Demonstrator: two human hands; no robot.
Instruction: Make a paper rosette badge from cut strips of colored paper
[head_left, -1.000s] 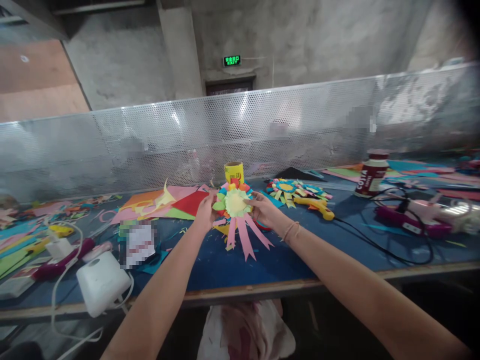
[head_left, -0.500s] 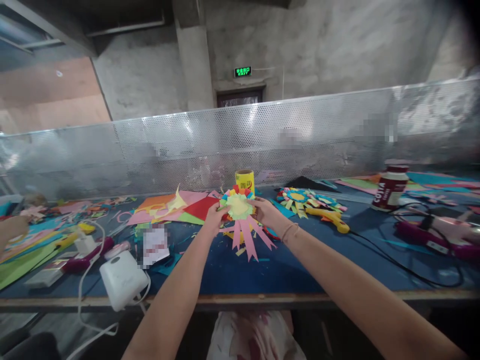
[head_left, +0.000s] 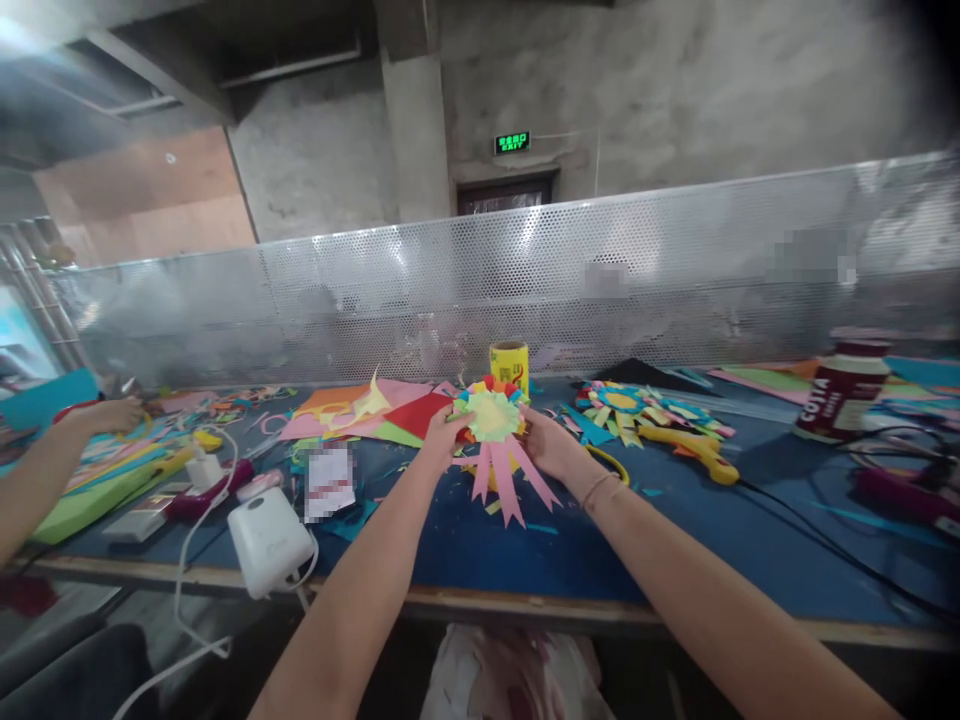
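A paper rosette (head_left: 493,415) is held up above the table between my two hands. Its centre is pale yellow-green, with coloured loops around the upper rim and pink paper tails hanging down. My left hand (head_left: 444,432) is closed on its left edge. On the opposite edge, my right hand (head_left: 547,440) grips it too, though some fingertips are hidden behind the paper. Just behind the rosette stands a yellow roll of tape (head_left: 511,362). To the right lie other paper rosettes (head_left: 622,402) and a yellow glue gun (head_left: 694,450) with a black cord.
Coloured paper sheets (head_left: 352,408) and scraps lie across the blue table (head_left: 555,565). At right stands a dark red bottle (head_left: 844,390). A white power adapter (head_left: 270,540) with a cable sits near the front left edge. Another person's hand (head_left: 112,415) reaches in at far left, near scissors.
The view has swung slightly left, so things sit further right. Both hands still hold the rosette. The other person's arm at left has come further into view.
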